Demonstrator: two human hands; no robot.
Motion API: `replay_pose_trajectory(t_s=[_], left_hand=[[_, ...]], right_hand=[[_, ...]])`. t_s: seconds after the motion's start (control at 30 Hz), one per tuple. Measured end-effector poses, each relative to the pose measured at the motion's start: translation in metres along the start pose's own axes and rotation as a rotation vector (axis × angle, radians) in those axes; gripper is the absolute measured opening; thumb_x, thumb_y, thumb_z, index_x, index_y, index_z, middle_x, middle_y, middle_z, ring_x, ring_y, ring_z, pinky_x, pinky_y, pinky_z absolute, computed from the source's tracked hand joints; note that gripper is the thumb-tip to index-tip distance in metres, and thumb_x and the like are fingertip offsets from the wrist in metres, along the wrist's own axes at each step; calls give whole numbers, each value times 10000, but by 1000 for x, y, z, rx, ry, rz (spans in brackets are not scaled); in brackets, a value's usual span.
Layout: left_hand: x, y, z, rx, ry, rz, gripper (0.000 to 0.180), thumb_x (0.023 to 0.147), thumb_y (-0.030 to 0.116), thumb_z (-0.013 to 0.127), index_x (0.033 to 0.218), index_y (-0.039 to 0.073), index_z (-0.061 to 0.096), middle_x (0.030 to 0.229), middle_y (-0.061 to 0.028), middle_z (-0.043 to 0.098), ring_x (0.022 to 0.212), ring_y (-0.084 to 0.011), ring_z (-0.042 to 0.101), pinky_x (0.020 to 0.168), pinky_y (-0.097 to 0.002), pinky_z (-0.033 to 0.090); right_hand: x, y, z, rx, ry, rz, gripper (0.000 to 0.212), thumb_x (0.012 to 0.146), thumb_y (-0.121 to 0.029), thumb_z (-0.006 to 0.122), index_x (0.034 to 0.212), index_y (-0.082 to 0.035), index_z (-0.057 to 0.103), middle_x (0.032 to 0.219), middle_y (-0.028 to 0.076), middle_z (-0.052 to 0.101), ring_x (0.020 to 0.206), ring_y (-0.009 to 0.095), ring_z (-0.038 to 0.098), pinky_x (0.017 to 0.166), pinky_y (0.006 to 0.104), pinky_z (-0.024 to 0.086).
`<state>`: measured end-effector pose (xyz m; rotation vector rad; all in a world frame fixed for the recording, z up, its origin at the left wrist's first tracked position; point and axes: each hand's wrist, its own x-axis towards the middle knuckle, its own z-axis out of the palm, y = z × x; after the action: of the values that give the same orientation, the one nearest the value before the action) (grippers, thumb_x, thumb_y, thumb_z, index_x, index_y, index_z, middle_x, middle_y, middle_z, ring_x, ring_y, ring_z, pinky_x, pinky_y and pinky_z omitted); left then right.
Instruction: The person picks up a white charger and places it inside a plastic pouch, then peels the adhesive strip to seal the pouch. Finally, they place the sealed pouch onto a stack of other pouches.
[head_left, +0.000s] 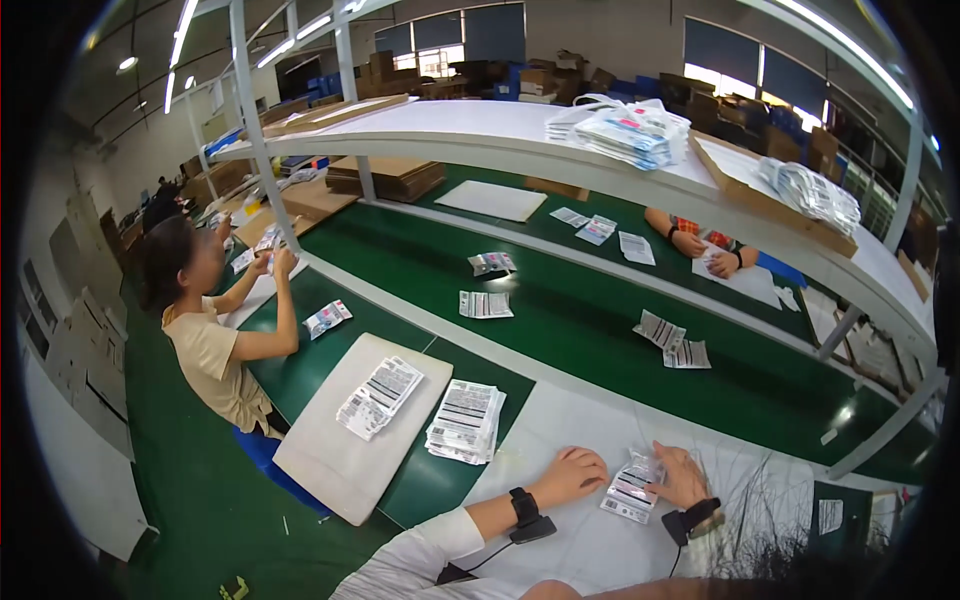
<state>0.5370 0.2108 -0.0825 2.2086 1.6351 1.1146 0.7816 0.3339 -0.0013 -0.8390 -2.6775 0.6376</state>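
A silvery printed foil pouch [632, 492] lies on the white table sheet in front of me. My right hand [682, 478] is at its right edge, the thumb resting over the print and the fingers by its upper corner. Just left of the pouch, my left hand [572, 476] hovers or rests with loosely bent fingers and nothing seen in it. Both wrists wear black bands with small dark boxes and cables. Farther left stands a stack of similar pouches [466, 420]. Another pile of pouches [380, 396] lies on a pale board [345, 465].
Beyond my table runs a green conveyor belt [570, 340] carrying several scattered pouches. A co-worker [215, 320] sits at the left, hands raised with a packet. Another person's hands [715, 255] work across the belt. Overhead, a white shelf [460, 122] on metal posts holds bagged pouches.
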Motion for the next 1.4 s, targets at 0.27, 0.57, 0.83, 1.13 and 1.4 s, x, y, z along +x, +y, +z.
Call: replay_pose_trajectory(t_s=[0.27,0.57,0.83,1.13,1.4], left_hand=[[4,-5,4,-27,-12,51,79,854,216,672,933,211,670,1055,55,609,1146,-167,531,1031,-415,346],[16,-5,-42,-159,-92,-2,204,876,207,662,1073,153,661,1134,-13,636,1109,-230,584,1020,-417,378],[-57,-77,-161,748,278,-328,357,907,115,580,1263,118,607,1347,-90,596,1268,-302,539,1037,-491,419],[-56,-82,-176,844,53,-581,331,952,193,525,1262,139,629,1375,-5,598,1277,-217,544,1057,-556,384],[-84,-107,-149,718,297,-548,270,941,187,557,1163,121,697,1391,-46,587,1285,-250,538,1044,-567,381]], right_hand=[[14,43,-18,-167,721,149,714,780,-153,760,1423,-58,467,1391,157,484,1285,339,454,1076,415,376],[-30,51,77,972,472,342,366,908,-110,672,1259,-45,591,1224,36,570,1025,124,563,901,257,469],[-29,54,92,845,460,336,233,944,-96,625,1173,-52,629,1079,-1,580,961,107,556,837,241,471],[-26,24,74,482,592,218,229,862,-66,683,1090,-69,664,1124,83,603,897,204,612,778,279,514],[-24,10,69,510,484,221,233,883,-100,657,1113,-62,656,1129,83,601,968,207,609,804,298,514]])
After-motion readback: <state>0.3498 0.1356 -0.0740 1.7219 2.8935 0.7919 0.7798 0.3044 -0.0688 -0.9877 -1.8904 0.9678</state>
